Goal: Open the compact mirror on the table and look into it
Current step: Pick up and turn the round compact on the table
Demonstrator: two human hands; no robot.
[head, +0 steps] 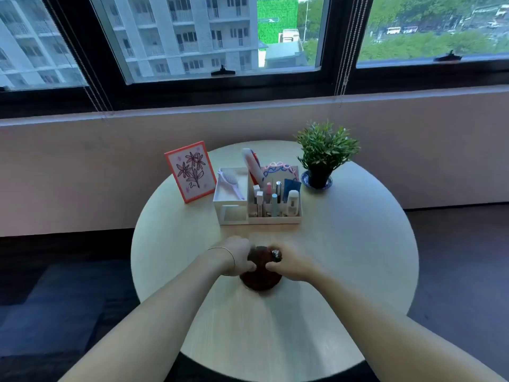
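Observation:
A dark brown round compact mirror lies near the middle of the round pale table. Its lid looks partly raised between my hands, though blur hides the hinge and the glass. My left hand grips the compact from the left, with a thin bracelet on the wrist. From the right, my right hand holds it too, with a dark ring on one finger. Both hands cover the upper edges of the compact.
Behind the compact stands a white organiser holding a hairbrush, tubes and several cosmetics. A pink framed flower drawing leans at the back left. A small potted plant sits at the back right. Windows and a low wall lie beyond.

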